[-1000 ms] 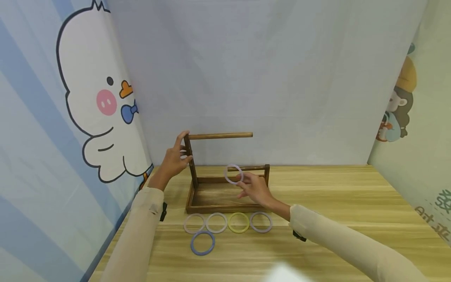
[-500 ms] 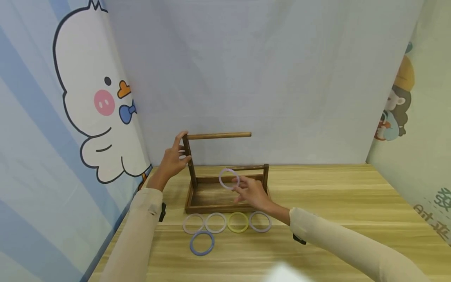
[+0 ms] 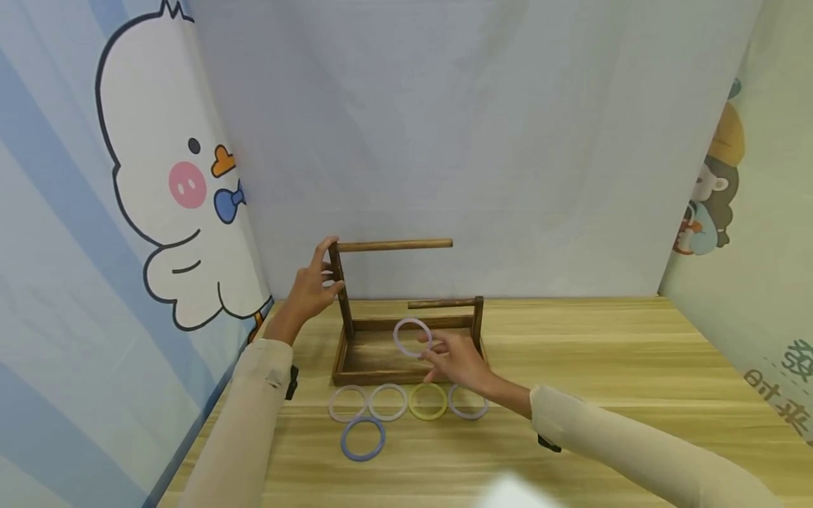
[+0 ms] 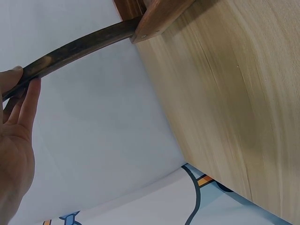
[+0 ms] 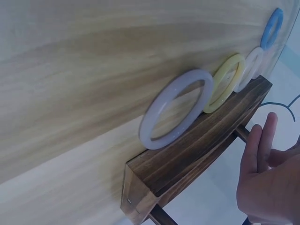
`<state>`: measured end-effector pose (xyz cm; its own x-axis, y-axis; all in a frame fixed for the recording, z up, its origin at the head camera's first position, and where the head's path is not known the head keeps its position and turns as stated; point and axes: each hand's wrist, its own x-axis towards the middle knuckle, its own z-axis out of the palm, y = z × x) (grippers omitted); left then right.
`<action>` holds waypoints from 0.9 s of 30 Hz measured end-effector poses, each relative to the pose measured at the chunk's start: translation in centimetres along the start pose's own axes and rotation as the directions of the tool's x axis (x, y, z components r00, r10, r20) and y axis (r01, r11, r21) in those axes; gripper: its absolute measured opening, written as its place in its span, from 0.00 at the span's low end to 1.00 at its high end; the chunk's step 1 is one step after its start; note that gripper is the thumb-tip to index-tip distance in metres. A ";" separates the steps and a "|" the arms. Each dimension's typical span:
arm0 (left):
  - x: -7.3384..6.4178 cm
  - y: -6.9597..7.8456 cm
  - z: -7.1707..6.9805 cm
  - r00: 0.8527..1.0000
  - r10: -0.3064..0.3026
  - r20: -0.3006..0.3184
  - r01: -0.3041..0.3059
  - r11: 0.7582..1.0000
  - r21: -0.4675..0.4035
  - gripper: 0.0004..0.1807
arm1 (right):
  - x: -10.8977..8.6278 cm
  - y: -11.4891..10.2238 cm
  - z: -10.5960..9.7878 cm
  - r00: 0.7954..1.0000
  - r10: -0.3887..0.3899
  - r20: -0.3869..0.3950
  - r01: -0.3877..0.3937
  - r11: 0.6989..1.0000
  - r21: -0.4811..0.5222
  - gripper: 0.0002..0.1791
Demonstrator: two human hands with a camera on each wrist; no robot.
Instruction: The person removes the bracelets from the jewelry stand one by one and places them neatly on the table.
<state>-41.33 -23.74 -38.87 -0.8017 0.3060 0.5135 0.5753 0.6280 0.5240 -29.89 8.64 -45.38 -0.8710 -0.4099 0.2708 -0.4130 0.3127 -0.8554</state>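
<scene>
My left hand (image 3: 311,291) grips the tall left post (image 3: 344,300) of a dark wooden jewelry stand near its top. In the left wrist view, the fingers (image 4: 29,105) and thumb lie on either side of that post. A pale purple bangle (image 3: 395,337) is pinched by my right hand (image 3: 459,360). It hangs upright over the stand's tray base (image 3: 406,377), below and apart from the short lower bar (image 3: 441,304). The upper bar (image 3: 396,245) bears nothing. In the right wrist view the hand (image 5: 269,183) shows, but the held bangle is hidden.
In front of the stand lies a row of bangles: pinkish (image 3: 330,404), white (image 3: 389,386), yellow (image 3: 428,418) and pale lavender (image 3: 470,418). A blue bangle (image 3: 363,458) lies nearer. Behind the wooden table (image 3: 603,381) hangs a grey curtain (image 3: 540,155).
My right hand has drawn the purple bangle left and down, from the lower bar's free end to below it. The left hand keeps its grip on the post.
</scene>
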 end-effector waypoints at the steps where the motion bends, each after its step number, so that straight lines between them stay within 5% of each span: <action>1: 0.0 0.0 0.0 1.000 -0.003 0.001 0.003 1.000 0.002 0.53 | -0.2 0.1 0.0 1.000 0.003 0.005 -0.003 1.000 0.004 0.19; 27: 0.0 0.0 0.0 1.000 0.013 -0.013 -0.013 1.000 0.022 0.53 | -2.9 1.4 0.3 0.967 0.023 0.253 -0.044 0.996 0.075 0.17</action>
<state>-41.38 -23.73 -38.91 -0.7920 0.3047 0.5290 0.5817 0.6398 0.5023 -27.83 10.00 -47.47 -0.7846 -0.6062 0.1298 -0.3535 0.2654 -0.8970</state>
